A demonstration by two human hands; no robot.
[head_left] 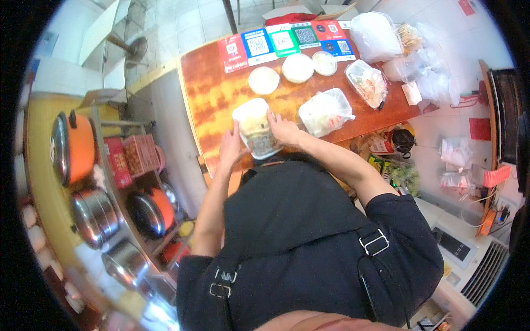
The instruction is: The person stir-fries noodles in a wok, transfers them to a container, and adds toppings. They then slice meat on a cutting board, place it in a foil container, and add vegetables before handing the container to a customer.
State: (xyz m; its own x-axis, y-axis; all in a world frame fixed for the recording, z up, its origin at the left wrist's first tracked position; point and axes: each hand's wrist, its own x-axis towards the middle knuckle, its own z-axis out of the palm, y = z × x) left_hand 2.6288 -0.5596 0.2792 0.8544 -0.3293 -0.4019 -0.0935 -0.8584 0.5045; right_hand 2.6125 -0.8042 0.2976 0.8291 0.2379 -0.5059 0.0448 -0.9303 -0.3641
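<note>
A rectangular plastic takeaway container [257,128] with a whitish, fogged lid and dark food at its near end rests on the wooden counter [211,91]. Its left side is gripped by my left hand [232,145], the thumb or a finger along the rim. On the opposite side, my right hand [285,130] holds the edge, fingers on the lid. Right of it stands a container in a tied clear plastic bag [326,111]. Beyond are several round lidded tubs, among them a left one [263,80], a larger middle one [298,68] and a smaller one [324,63].
Printed code cards [285,41] line the counter's far edge. Another bagged container [366,82], a stack in white plastic [376,37] and loose plastic bags [430,78] lie to the right. Shelves at left hold an orange pot [78,149] and steel pots [97,217].
</note>
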